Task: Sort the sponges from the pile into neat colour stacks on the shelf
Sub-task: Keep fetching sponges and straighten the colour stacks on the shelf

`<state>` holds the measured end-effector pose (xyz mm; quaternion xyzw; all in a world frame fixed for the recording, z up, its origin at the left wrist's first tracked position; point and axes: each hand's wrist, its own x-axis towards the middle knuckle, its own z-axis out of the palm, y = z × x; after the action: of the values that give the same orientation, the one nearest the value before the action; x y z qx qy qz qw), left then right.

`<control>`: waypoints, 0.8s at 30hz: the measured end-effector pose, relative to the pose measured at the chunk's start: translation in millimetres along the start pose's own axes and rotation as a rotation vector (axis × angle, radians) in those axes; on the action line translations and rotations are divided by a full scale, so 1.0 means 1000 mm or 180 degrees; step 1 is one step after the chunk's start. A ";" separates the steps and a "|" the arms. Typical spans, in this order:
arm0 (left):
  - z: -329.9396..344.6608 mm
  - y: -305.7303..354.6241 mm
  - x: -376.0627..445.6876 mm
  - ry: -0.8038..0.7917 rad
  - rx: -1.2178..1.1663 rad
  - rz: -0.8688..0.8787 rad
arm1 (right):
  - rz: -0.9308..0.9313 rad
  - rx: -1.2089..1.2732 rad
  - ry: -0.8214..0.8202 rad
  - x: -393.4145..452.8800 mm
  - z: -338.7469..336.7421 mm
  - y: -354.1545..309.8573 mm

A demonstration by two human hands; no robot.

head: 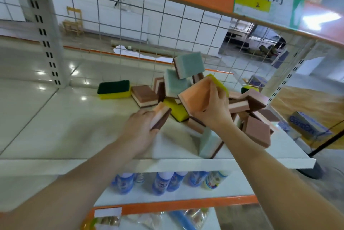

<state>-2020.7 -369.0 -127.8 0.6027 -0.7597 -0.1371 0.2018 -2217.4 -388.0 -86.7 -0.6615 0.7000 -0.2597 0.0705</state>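
A pile of sponges [188,88] lies on the white shelf [65,123], with grey-green, brown and yellow pieces mixed together. My right hand [214,106] grips an orange-faced sponge [195,97] with a yellow edge, lifted over the pile's front. My left hand [141,127] holds an orange, white and brown layered sponge [161,117] at the pile's left edge. A yellow sponge with a dark green top [114,89] sits alone to the left, next to a brown layered sponge [144,96]. A pale green sponge [210,144] stands on edge near the shelf front.
A wire grid back panel [130,24] closes the shelf behind the pile. An orange rail with a label [256,0] runs overhead. Bottles [162,183] stand on the shelf below. A cardboard box [309,125] sits on the floor to the right.
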 end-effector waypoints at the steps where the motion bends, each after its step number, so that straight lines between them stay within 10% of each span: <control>1: -0.003 -0.004 -0.003 0.0050 0.0002 -0.0034 | -0.0022 0.0013 -0.0049 -0.001 0.003 -0.005; 24: -0.090 -0.156 -0.114 0.0242 0.0159 -0.0202 | -0.0244 0.0096 -0.0424 -0.090 0.088 -0.152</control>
<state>-1822.2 -291.9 -134.8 0.6362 -0.7351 -0.1014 0.2111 -2033.2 -323.5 -114.7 -0.7025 0.6640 -0.2280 0.1168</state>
